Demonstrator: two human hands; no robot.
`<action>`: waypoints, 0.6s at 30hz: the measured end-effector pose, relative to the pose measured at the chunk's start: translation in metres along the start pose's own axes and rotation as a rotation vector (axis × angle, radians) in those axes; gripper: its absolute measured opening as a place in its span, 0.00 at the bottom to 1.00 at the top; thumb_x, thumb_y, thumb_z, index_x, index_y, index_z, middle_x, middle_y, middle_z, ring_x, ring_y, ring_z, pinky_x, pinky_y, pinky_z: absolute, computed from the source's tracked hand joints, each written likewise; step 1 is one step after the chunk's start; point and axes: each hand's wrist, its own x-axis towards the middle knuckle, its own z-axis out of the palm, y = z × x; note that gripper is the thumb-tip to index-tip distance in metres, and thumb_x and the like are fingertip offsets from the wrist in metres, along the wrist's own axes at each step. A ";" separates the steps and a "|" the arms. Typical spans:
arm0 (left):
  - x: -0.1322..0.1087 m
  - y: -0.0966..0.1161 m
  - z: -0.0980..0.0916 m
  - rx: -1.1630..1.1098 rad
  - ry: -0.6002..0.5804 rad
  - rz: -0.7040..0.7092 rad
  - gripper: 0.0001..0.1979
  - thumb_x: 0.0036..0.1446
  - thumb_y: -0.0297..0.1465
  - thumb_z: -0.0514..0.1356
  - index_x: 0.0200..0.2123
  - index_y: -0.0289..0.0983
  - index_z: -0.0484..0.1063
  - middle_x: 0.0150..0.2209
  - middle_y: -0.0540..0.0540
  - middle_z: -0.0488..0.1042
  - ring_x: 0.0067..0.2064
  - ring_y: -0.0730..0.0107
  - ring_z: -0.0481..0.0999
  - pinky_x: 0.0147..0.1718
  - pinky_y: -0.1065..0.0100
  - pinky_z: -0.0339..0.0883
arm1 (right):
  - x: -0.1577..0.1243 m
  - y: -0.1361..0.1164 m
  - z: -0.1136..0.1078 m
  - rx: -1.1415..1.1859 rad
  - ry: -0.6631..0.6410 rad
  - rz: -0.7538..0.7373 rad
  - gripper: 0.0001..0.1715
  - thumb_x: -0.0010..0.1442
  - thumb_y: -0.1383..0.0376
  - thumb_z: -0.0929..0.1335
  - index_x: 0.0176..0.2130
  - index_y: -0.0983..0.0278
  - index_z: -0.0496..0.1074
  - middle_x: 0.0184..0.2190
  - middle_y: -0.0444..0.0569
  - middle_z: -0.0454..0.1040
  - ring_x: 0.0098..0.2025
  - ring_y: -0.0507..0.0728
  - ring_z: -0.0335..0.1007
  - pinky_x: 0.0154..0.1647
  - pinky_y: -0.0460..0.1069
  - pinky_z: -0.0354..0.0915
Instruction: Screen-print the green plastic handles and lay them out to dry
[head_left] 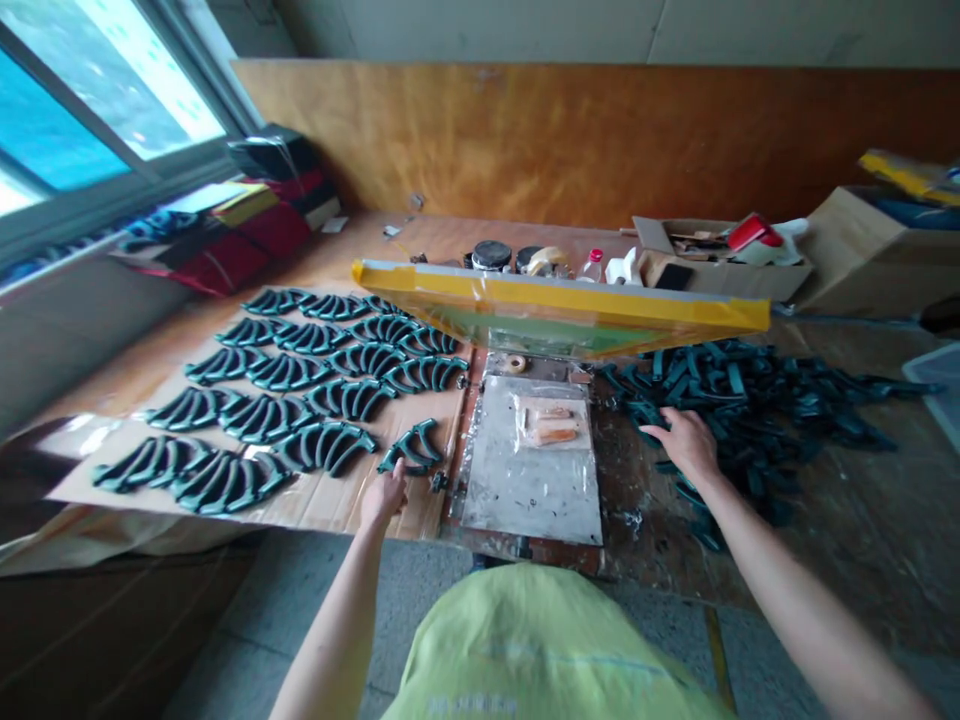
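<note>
On the cardboard sheet [427, 505], my left hand [385, 497] has its fingers closed at the near end of a dark green curved piece [420, 440], one of a small group at the right end of the front row. Several rows of like curved pieces [225, 480] lie side by side to the left. My right hand [686, 442] reaches over a loose pile of dark green pieces [735, 390], thumb and fingers apart. Its fingertips are at the pile's left edge, and nothing shows in its grip. Between the hands is a grey metal plate [525, 490] with a small fixture [553, 425] on it.
A yellow-edged screen frame [562, 292] stands tilted above the plate's far end. Behind it are a dark-lidded jar [492, 256], a red-capped bottle [593, 266] and a cardboard box [720, 270]. A clear plastic bin [937, 390] is at far right, red boxes [232, 245] at back left.
</note>
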 end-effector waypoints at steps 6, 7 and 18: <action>-0.025 0.112 -0.001 -0.170 -0.020 0.323 0.22 0.58 0.53 0.52 0.33 0.39 0.70 0.19 0.53 0.69 0.19 0.74 0.68 0.21 0.74 0.61 | -0.004 -0.125 0.006 0.256 0.010 -0.627 0.13 0.62 0.65 0.68 0.48 0.61 0.75 0.43 0.51 0.77 0.46 0.58 0.68 0.48 0.52 0.62; -0.034 0.138 0.000 -0.323 -0.037 0.452 0.23 0.57 0.53 0.53 0.36 0.38 0.71 0.20 0.53 0.70 0.19 0.75 0.67 0.21 0.75 0.61 | -0.004 -0.142 0.009 0.222 -0.012 -0.667 0.13 0.63 0.66 0.67 0.47 0.61 0.75 0.43 0.50 0.77 0.46 0.59 0.67 0.48 0.52 0.61; -0.095 0.208 -0.013 -0.745 -0.164 0.699 0.27 0.58 0.54 0.52 0.43 0.38 0.71 0.23 0.51 0.73 0.21 0.74 0.70 0.21 0.73 0.64 | -0.011 -0.153 -0.008 0.023 -0.019 -0.519 0.25 0.65 0.71 0.59 0.59 0.61 0.66 0.56 0.54 0.70 0.58 0.63 0.60 0.57 0.58 0.56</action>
